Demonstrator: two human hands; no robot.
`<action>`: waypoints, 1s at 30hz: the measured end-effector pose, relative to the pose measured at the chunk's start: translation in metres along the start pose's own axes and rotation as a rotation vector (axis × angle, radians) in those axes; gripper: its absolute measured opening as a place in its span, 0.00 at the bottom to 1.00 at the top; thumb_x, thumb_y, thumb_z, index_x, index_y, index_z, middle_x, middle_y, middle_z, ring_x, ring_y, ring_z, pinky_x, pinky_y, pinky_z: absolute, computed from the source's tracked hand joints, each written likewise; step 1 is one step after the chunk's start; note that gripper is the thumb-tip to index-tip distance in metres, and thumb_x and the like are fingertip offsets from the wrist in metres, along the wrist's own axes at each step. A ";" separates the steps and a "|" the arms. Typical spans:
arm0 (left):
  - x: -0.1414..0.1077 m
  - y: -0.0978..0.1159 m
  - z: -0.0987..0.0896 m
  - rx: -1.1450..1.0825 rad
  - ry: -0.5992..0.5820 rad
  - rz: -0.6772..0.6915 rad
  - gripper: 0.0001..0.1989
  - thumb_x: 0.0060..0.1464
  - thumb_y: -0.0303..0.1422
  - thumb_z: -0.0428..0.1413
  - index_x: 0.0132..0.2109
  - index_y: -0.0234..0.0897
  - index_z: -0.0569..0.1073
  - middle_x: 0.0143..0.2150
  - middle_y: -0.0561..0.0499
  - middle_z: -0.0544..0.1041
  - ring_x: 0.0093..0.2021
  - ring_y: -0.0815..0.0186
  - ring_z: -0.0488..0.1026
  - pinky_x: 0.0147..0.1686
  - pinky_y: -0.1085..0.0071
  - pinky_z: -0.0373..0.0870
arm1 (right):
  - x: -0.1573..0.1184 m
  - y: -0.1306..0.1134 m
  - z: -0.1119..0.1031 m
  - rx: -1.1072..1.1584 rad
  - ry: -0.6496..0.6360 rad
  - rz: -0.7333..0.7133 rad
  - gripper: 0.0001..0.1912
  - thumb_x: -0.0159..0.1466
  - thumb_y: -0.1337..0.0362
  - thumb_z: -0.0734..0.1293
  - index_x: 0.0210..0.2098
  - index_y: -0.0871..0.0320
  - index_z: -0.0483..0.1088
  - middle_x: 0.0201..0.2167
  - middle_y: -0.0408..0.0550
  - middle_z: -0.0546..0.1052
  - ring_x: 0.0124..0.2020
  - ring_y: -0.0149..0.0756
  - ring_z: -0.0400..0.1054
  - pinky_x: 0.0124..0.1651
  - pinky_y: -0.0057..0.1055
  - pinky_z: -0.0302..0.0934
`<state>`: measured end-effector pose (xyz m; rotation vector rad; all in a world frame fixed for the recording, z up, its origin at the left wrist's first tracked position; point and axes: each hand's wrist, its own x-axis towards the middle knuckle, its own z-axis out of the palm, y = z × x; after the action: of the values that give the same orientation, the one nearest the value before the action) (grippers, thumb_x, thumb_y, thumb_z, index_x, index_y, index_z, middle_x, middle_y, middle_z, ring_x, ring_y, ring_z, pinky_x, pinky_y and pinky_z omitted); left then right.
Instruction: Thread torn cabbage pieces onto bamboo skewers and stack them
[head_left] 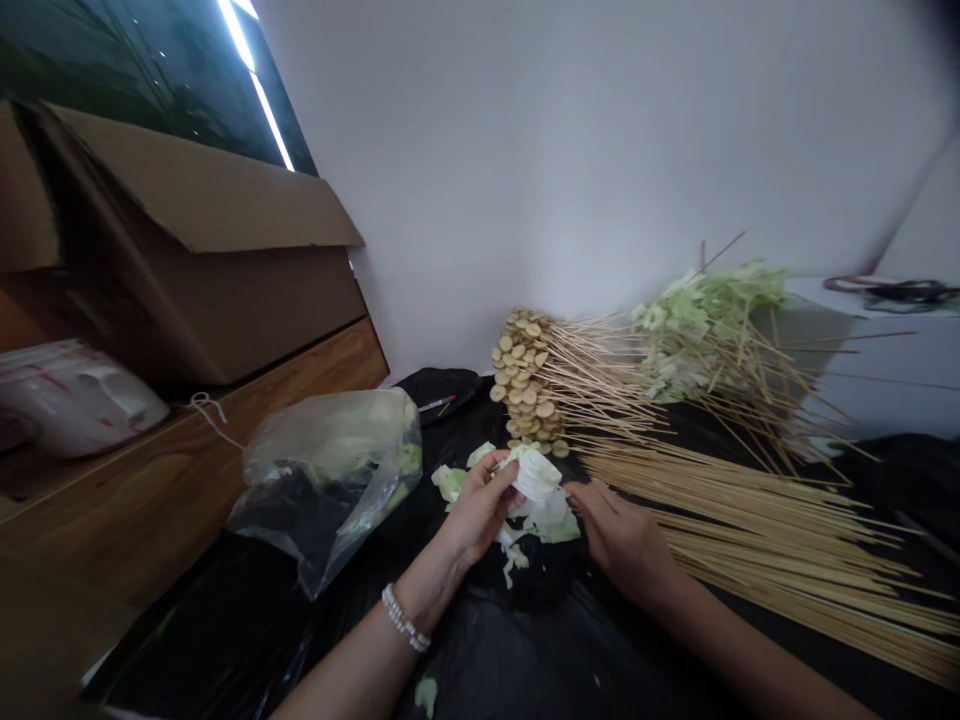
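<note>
Hands are low over a black plastic sheet [225,640]: the left hand [480,510] grips a stack of pale cabbage pieces [536,475], while the right hand [619,540], fingers loosely curled, holds nothing and sits just beside the stack. Loose cabbage scraps [551,522] lie beneath them. To the left, a clear plastic bag [330,480] holds pale green cabbage [352,447]. Ahead, skewers threaded with round tan slices [525,380] and skewers threaded with cabbage [705,320] lie piled, with bare bamboo skewers [750,530] at right. A cardboard box [187,250] stands behind the bag, its contents hidden.
</note>
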<state>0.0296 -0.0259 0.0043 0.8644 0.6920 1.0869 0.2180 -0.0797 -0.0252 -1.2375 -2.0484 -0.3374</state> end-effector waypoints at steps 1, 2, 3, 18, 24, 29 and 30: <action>0.000 0.000 0.000 -0.027 -0.008 -0.015 0.19 0.43 0.37 0.67 0.39 0.36 0.70 0.31 0.54 0.74 0.27 0.75 0.69 0.29 0.78 0.65 | 0.000 0.000 0.000 0.019 0.001 0.000 0.15 0.67 0.71 0.54 0.44 0.59 0.70 0.33 0.49 0.75 0.32 0.33 0.69 0.35 0.26 0.61; 0.000 0.000 -0.001 -0.045 -0.009 -0.028 0.19 0.43 0.36 0.68 0.39 0.35 0.70 0.32 0.54 0.75 0.28 0.74 0.70 0.29 0.78 0.66 | 0.000 0.000 0.001 0.037 0.003 0.001 0.15 0.67 0.71 0.54 0.44 0.59 0.70 0.33 0.49 0.75 0.33 0.32 0.70 0.36 0.26 0.62; 0.000 0.000 -0.001 -0.055 -0.008 -0.045 0.19 0.42 0.35 0.68 0.39 0.35 0.70 0.32 0.53 0.75 0.28 0.74 0.71 0.29 0.78 0.67 | 0.000 0.000 0.001 0.054 0.008 0.001 0.15 0.67 0.72 0.54 0.44 0.59 0.70 0.32 0.49 0.75 0.33 0.32 0.70 0.37 0.26 0.62; -0.002 0.002 0.000 -0.026 0.034 0.003 0.19 0.43 0.32 0.68 0.42 0.36 0.70 0.35 0.53 0.75 0.32 0.71 0.74 0.33 0.76 0.70 | 0.001 -0.006 0.000 0.154 -0.017 0.046 0.14 0.67 0.72 0.53 0.41 0.58 0.69 0.33 0.49 0.75 0.34 0.33 0.71 0.39 0.29 0.64; -0.004 -0.002 0.000 0.051 -0.043 -0.041 0.22 0.41 0.30 0.69 0.42 0.36 0.69 0.34 0.53 0.75 0.32 0.72 0.74 0.33 0.77 0.70 | 0.000 -0.006 0.001 0.148 -0.017 0.033 0.14 0.68 0.72 0.53 0.40 0.59 0.69 0.34 0.50 0.75 0.36 0.34 0.71 0.40 0.29 0.64; -0.003 -0.002 0.001 0.081 -0.008 0.007 0.22 0.41 0.31 0.68 0.43 0.37 0.69 0.34 0.53 0.76 0.31 0.72 0.73 0.33 0.77 0.70 | 0.001 -0.007 0.002 0.117 -0.009 0.058 0.13 0.70 0.69 0.53 0.43 0.59 0.69 0.35 0.49 0.76 0.35 0.34 0.72 0.40 0.29 0.64; -0.003 -0.001 0.001 0.074 0.008 0.025 0.22 0.41 0.31 0.68 0.43 0.37 0.69 0.35 0.53 0.76 0.31 0.72 0.74 0.33 0.76 0.70 | 0.001 -0.007 0.002 0.104 -0.014 0.067 0.13 0.70 0.68 0.54 0.44 0.59 0.68 0.35 0.49 0.76 0.35 0.34 0.72 0.40 0.29 0.65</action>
<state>0.0297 -0.0286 0.0038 0.9350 0.7337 1.0932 0.2111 -0.0810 -0.0250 -1.2445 -2.0047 -0.1895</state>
